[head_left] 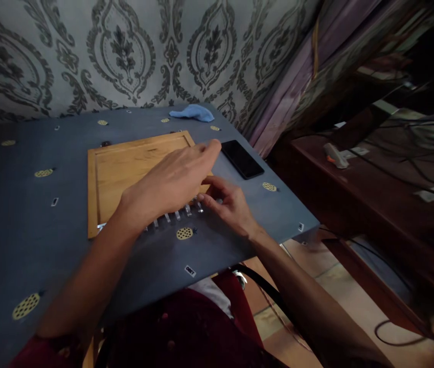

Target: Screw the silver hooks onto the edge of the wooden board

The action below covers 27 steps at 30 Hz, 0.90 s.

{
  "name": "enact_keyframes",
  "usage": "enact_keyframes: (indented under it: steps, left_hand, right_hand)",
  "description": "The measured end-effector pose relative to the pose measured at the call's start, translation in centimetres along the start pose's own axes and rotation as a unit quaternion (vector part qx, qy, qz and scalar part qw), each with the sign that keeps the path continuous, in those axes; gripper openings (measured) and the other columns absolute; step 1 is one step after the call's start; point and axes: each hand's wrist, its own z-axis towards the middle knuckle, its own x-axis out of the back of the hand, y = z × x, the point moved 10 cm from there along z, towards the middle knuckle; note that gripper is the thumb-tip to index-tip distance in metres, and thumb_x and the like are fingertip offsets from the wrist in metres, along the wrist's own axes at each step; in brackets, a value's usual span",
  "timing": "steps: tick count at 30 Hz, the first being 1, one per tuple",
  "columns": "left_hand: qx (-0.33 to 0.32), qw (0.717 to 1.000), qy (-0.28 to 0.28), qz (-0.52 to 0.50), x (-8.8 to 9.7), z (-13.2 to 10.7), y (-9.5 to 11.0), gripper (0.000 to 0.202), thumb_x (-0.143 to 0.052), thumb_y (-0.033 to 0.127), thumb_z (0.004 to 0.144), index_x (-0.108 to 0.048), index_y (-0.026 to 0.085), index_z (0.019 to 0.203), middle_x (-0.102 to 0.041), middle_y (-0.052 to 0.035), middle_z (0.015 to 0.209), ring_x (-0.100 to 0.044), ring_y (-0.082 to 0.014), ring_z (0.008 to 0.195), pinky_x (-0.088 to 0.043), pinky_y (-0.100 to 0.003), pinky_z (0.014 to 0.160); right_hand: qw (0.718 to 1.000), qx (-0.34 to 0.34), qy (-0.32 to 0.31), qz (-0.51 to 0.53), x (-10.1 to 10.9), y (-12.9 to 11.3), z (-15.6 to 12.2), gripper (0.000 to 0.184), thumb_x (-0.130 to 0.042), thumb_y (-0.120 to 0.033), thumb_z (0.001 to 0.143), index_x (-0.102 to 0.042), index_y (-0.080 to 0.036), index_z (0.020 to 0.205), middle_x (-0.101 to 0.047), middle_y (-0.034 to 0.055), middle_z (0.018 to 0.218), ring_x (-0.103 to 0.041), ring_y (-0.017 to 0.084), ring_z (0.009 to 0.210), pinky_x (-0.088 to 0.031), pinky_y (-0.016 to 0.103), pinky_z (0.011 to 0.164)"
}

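Blue table (9, 204). Board (124, 168) below left hand (174, 176), its near corner at right hand (234, 204). Fingertips partly hidden; cannot tell if either grips. Phone (243, 159) just beyond right hand. Strips (177, 215) beside right thumb (211, 202); a sideways slip might bend them.

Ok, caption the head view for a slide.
Left hand over a wooden board, right hand beside shiny strips at its near edge, phone alongside.

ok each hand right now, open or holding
Left hand: over the wooden board, fingertips hidden; grip cannot be told.
Right hand: half-curled near the metal strips; grip cannot be told.
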Motion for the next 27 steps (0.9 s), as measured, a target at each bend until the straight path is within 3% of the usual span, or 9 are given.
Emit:
enact_keyframes:
  steps: [4,11,15,19,24,27]
  left_hand:
    - [0.007,1.000,0.008,-0.027,0.1,-0.1,-0.1,0.025,-0.045,0.007,0.090,-0.049,0.022,0.109,-0.065,-0.0073,0.103,-0.064,-0.0217,0.089,-0.048,-0.033,0.073]
    - [0.037,0.994,0.031,-0.102,0.2,-1.5,-1.1,0.044,-0.062,0.026,0.093,-0.043,0.022,0.132,-0.058,-0.0112,0.136,-0.064,-0.0232,0.110,-0.053,-0.037,0.088]
    - [0.064,0.990,0.081,-0.097,0.0,-1.5,-1.7,0.028,-0.063,0.032,0.094,-0.053,0.020,0.117,-0.065,-0.0079,0.121,-0.064,-0.0218,0.102,-0.052,-0.037,0.085]
    - [0.054,0.988,0.113,-0.089,-0.2,-0.6,-1.2,0.010,-0.061,0.028,0.096,-0.059,0.019,0.093,-0.067,-0.0030,0.095,-0.062,-0.0184,0.087,-0.047,-0.032,0.077]
    - [0.058,0.986,0.128,-0.093,-0.1,-0.1,-1.1,0.008,-0.059,0.022,0.096,-0.061,0.018,0.090,-0.067,-0.0031,0.094,-0.061,-0.0165,0.083,-0.045,-0.030,0.072]
    - [0.063,0.984,0.133,-0.103,-0.1,0.1,-1.4,0.006,-0.061,0.022,0.094,-0.061,0.018,0.090,-0.069,-0.0030,0.093,-0.062,-0.0162,0.082,-0.046,-0.030,0.073]
  right_hand:
    - [0.997,-0.001,-0.016,0.080,-0.7,-0.3,0.9,0.057,-0.065,-0.059,0.090,-0.058,-0.022,0.133,-0.068,0.0059,0.104,-0.059,0.013,0.067,-0.052,0.031,0.064]
    - [0.996,-0.009,-0.025,0.090,-0.6,0.1,1.2,0.046,-0.061,-0.064,0.089,-0.068,-0.019,0.100,-0.062,0.0004,0.075,-0.062,0.014,0.066,-0.052,0.030,0.064]
    - [0.997,-0.011,-0.023,0.066,-0.5,-0.1,1.4,0.041,-0.060,-0.060,0.090,-0.065,-0.020,0.088,-0.063,0.0008,0.073,-0.062,0.014,0.066,-0.051,0.030,0.064]
    - [0.998,-0.013,-0.013,0.053,-0.3,-0.1,1.2,0.041,-0.061,-0.061,0.090,-0.067,-0.020,0.090,-0.063,-0.0001,0.070,-0.062,0.014,0.063,-0.049,0.030,0.062]
    - [0.998,-0.033,0.058,-0.008,0.8,1.2,-1.0,0.037,-0.069,-0.053,0.088,-0.066,-0.020,0.102,-0.067,0.0015,0.079,-0.061,0.016,0.068,-0.048,0.030,0.063]
    - [0.993,-0.071,0.062,-0.071,0.6,2.6,-2.9,0.030,-0.071,-0.050,0.086,-0.065,-0.021,0.091,-0.064,0.0000,0.073,-0.058,0.015,0.063,-0.044,0.028,0.059]
